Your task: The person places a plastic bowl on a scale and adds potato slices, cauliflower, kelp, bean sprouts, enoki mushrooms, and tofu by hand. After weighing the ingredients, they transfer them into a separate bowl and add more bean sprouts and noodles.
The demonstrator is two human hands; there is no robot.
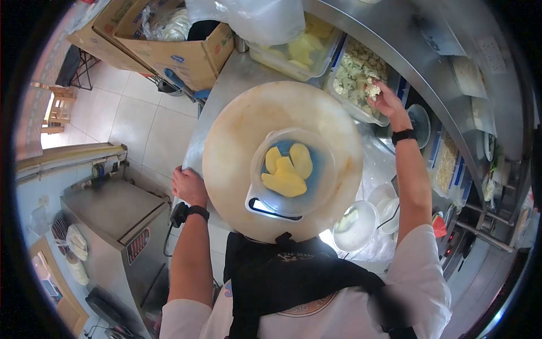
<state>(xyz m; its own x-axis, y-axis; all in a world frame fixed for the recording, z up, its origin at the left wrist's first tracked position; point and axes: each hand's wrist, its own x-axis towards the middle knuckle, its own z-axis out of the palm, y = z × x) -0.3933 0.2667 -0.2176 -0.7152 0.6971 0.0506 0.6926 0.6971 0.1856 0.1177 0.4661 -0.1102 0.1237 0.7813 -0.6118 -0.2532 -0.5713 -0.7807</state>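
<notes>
My right hand (387, 101) is closed on pale cauliflower florets (372, 89) over a clear tub (368, 116), which holds many more cauliflower pieces (357, 68). On the left edge of the steel counter (223, 93), my left hand (189, 185) rests with its fingers curled over the rim. Between my arms lies a thick round chopping board (231, 135). A clear round bowl (323, 189) stands on a kitchen scale (254, 206) on that board. Inside the bowl are several peeled yellow potato slices (284, 183).
Beside the cauliflower, another tub (324, 65) holds yellow pieces under a plastic bag (248, 17). White bowls (355, 240) stand at the board's lower right. A cardboard box (169, 56) sits beyond the counter's left. A steel shelf (389, 48) overhangs the right side.
</notes>
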